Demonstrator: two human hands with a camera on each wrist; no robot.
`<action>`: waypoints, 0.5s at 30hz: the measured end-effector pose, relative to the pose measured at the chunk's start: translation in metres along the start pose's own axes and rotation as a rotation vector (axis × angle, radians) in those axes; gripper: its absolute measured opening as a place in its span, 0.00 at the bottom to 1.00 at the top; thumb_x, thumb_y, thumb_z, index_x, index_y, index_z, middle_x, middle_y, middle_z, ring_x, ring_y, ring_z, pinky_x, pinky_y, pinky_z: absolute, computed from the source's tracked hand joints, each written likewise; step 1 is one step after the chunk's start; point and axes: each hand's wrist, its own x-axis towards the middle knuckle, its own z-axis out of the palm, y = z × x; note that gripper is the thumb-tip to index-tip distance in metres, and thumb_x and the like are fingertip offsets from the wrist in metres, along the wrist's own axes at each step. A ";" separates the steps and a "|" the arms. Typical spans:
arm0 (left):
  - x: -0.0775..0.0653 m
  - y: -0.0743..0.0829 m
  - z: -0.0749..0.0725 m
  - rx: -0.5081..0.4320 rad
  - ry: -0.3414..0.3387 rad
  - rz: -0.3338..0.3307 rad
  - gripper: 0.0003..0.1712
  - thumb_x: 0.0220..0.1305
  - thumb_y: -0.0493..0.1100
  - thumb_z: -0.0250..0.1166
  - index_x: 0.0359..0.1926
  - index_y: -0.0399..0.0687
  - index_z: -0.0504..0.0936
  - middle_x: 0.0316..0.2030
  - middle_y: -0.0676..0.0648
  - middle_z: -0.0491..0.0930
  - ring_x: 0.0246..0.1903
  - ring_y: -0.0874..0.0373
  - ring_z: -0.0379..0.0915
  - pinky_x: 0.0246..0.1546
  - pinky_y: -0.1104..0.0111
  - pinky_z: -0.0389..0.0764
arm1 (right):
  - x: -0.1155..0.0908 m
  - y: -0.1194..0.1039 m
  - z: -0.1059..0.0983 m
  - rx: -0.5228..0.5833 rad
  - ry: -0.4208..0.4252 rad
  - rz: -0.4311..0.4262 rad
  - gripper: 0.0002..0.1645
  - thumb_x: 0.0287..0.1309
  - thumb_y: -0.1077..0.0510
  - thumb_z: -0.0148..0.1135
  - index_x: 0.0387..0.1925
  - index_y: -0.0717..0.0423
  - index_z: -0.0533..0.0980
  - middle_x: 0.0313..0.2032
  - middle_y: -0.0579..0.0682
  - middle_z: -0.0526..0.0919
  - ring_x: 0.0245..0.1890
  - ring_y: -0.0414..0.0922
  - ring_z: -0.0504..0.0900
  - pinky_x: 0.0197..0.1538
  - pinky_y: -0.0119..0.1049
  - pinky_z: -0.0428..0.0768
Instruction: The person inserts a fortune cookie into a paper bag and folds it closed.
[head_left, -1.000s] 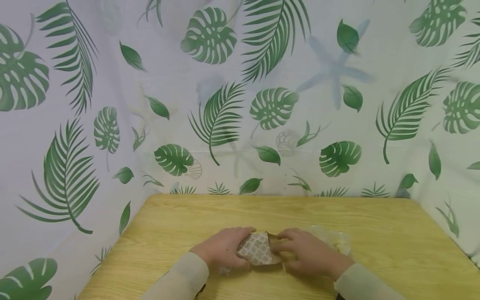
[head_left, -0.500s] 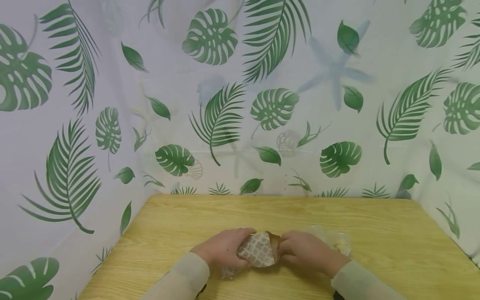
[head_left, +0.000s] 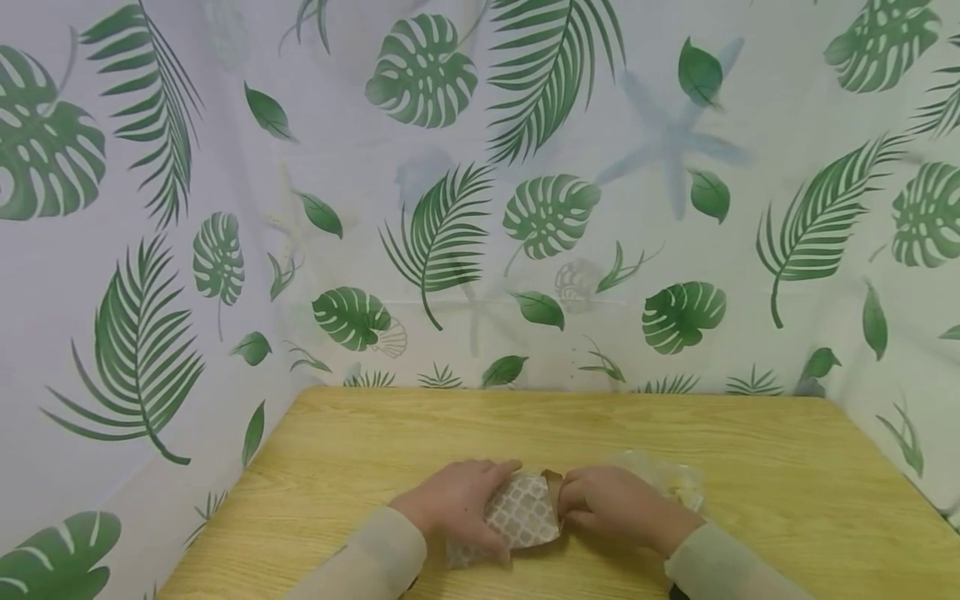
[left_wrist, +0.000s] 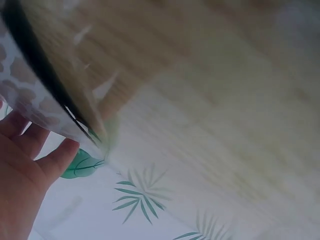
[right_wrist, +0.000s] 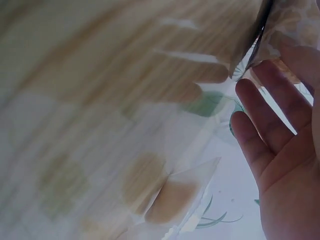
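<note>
A beige pouch with a white lattice pattern (head_left: 525, 510) lies between both hands near the table's front. My left hand (head_left: 459, 504) grips it from the left, fingers along the far side and thumb on the near side. At its right end a brown edge (head_left: 553, 483) shows, and there my right hand (head_left: 618, 507) pinches it. In the right wrist view the thumb and index finger of the right hand (right_wrist: 287, 160) meet at the pouch (right_wrist: 297, 25), while the other fingers stay straighter. The left wrist view has the left hand's fingertips (left_wrist: 65, 150) against the pouch's underside.
A clear plastic bag with something pale yellow in it (head_left: 681, 483) lies behind the right wrist. The wooden table (head_left: 360, 433) ends at a white leaf-print curtain (head_left: 465, 333) at the back and sides.
My right hand's fingers have drawn together onto the pouch's right end. The pouch has tilted and shifted slightly right, and more of its lower left part shows below my left hand.
</note>
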 end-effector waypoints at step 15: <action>-0.003 0.012 0.003 0.092 0.013 -0.008 0.54 0.50 0.66 0.74 0.77 0.65 0.61 0.66 0.58 0.70 0.64 0.59 0.66 0.68 0.55 0.64 | -0.004 -0.005 -0.001 0.024 -0.029 0.001 0.06 0.61 0.56 0.70 0.33 0.38 0.86 0.36 0.29 0.79 0.36 0.30 0.78 0.44 0.36 0.82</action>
